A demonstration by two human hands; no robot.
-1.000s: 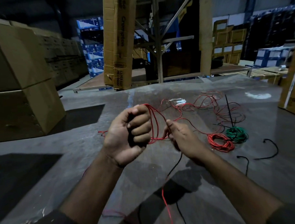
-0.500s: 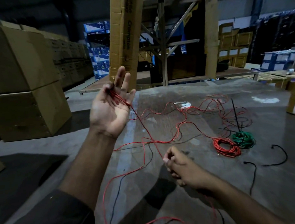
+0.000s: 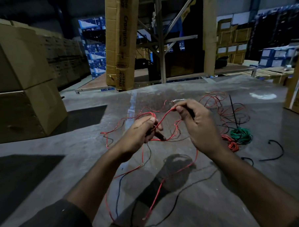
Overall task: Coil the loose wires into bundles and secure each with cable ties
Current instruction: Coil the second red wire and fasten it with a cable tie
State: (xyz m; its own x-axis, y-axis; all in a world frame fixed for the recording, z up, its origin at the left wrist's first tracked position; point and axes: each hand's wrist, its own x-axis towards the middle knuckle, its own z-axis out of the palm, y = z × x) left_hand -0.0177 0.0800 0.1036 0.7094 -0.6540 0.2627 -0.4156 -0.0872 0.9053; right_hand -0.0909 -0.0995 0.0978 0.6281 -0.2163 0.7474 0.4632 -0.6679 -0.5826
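Two coils lie finished at right of frame: red coil [image 3: 231, 144] and green coil [image 3: 241, 135]; ties not discernible. Left hand [image 3: 139, 132] and right hand [image 3: 197, 125], frame centre, each pinch the red wire [image 3: 164, 117] in closed fingers. Most wire sprawls loose on the surface [image 3: 53, 169]; coiling appears barely begun.

Floor [image 3: 217, 204]: smooth grey concrete, slight sheen. Red wire [image 3: 164, 116], green coil [image 3: 241, 135]: glossy plastic sheath. Boxes [image 3: 20, 84]: matt brown cardboard. Rack [image 3: 161, 44]: metal.
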